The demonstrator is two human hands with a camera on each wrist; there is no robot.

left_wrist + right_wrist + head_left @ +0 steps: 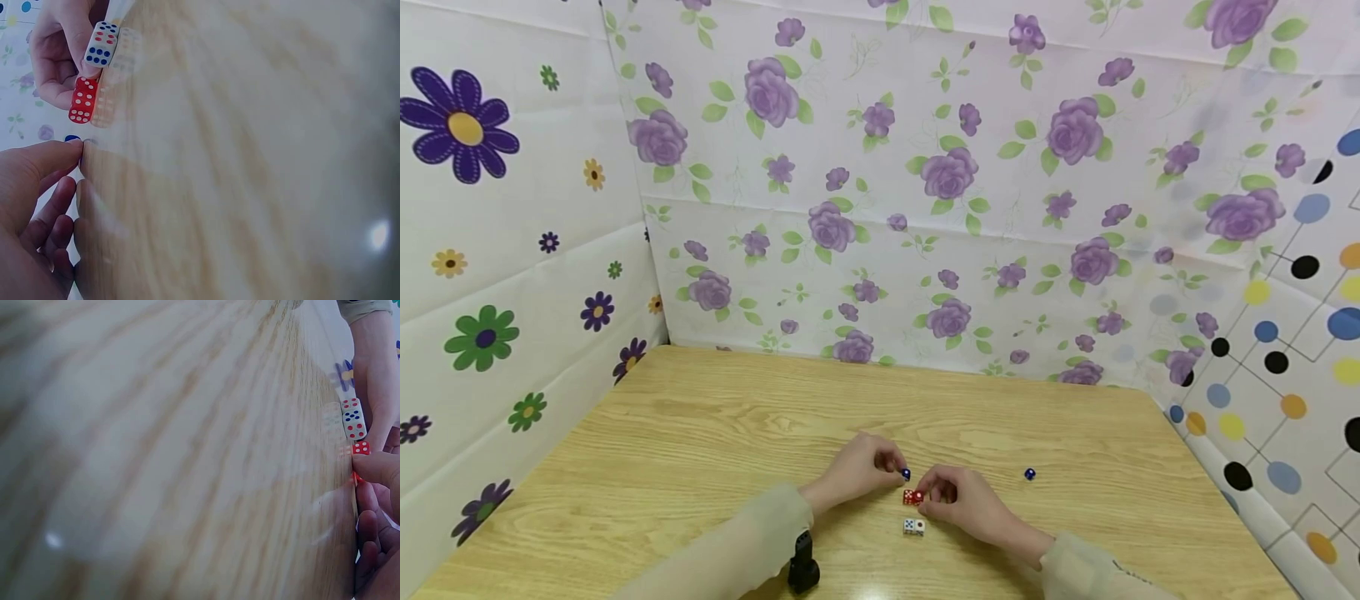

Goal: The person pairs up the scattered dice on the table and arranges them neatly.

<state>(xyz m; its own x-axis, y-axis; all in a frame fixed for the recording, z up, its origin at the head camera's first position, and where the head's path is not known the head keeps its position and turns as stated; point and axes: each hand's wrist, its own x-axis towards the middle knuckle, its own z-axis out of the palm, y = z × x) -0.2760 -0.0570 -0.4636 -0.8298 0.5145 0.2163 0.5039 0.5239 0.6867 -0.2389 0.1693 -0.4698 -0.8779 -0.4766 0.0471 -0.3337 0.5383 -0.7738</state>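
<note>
My left hand [859,468] pinches a small blue die [906,474] between thumb and fingertips, low at the tabletop; in the left wrist view only a sliver of the blue die [72,137] shows past the thumb. Two red dice [909,497] sit side by side just nearer to me. My right hand [967,502] pinches the right one of this pair, its thumb partly covering the red die [361,447] in the right wrist view. Nearer still, two white dice [913,527] with coloured pips stand against each other, apart from both hands.
A second blue die [1030,474] lies alone to the right of my right hand. The wooden table [737,417] is bordered by a flowered cloth [880,208] behind and patterned cloths at both sides. A black strap device [803,565] is on my left wrist.
</note>
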